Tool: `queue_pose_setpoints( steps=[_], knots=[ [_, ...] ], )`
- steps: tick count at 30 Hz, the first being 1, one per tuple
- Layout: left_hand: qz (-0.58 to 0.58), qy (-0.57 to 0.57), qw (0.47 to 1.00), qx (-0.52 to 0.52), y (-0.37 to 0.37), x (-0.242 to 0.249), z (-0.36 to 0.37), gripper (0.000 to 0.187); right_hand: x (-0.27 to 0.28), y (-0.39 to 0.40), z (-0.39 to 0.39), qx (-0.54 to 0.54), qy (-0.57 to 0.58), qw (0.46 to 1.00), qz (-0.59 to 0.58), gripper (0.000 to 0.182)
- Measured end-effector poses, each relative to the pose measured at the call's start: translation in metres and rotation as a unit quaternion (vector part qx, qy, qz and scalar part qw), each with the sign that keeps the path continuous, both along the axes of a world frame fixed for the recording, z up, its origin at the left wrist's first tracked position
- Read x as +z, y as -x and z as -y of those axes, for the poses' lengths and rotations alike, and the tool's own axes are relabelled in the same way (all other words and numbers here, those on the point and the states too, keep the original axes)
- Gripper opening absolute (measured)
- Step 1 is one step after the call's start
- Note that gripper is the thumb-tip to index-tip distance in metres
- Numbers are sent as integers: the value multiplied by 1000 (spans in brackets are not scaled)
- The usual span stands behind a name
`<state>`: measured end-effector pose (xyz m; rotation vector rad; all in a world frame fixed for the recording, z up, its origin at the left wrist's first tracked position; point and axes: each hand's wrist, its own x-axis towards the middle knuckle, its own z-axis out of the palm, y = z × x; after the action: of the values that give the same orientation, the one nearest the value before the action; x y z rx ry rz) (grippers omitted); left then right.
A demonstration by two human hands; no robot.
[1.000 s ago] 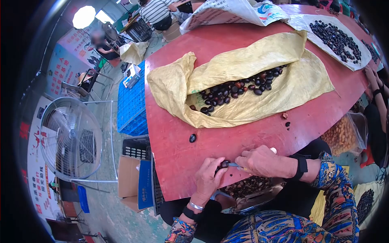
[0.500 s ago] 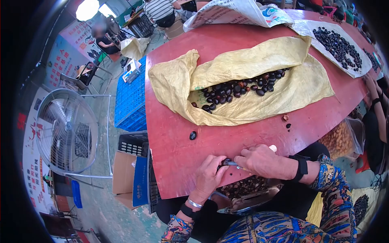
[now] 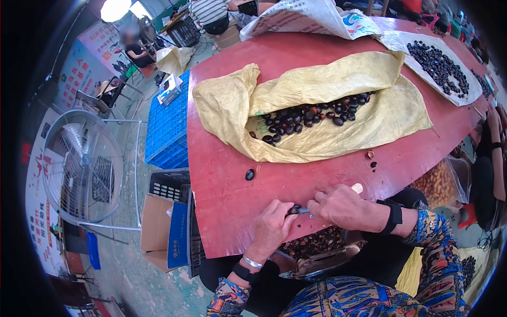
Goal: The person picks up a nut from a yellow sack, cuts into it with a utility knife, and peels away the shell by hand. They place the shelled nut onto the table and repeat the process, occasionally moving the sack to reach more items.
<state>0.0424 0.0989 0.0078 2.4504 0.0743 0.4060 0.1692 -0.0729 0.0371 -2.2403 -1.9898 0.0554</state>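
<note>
Room: concrete floor left of table, big standing fan [image 3: 82,166], blue crate [image 3: 169,127], cardboard box [image 3: 161,232]; other people seated far back and along right edge.
Table: red table [image 3: 227,195], long, runs away from viewer; person sits at near edge.
Yellow sack: yellow sack [image 3: 317,105] spread open mid-table, pile of dark chestnuts [image 3: 311,115] in its fold.
White sack: white sack [image 3: 438,58] far right, more dark nuts on it.
Shell bin: container of brown shells [image 3: 314,245] just below table edge, under the hands.
Left hand: left hand [image 3: 272,227] over near table edge, wrist bent up, bracelet and dark band on wrist; fingers curled, pinching one chestnut [image 3: 293,210] at fingertips.
Right hand: right hand [image 3: 340,207] palm down, forearm coming in from right, black watch on wrist; fist closed around small knife [image 3: 356,188], pale handle end sticking out behind the hand, blade tip touching held chestnut.
Loose bits: single chestnut [image 3: 250,174] alone on table, apart from left hand; small shell bits [image 3: 372,158] near sack edge.
</note>
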Motion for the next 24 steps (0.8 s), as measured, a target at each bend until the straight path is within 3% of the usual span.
queue_pose_setpoints(
  steps=[8,11,13,24],
  knots=[
    [42,-9,999,6,1,-6,-3,22,5,-8,10,-9,25,999,-37,12],
    [39,12,999,20,2,-8,-1,22,-1,-5,6,-56,3,991,-122,16],
    [32,32,999,29,1,-9,0,23,-7,1,-1,-63,-80,981,-167,21],
    [17,38,998,39,0,-11,-1,23,-9,1,-11,-66,-38,991,-113,23]
  ],
)
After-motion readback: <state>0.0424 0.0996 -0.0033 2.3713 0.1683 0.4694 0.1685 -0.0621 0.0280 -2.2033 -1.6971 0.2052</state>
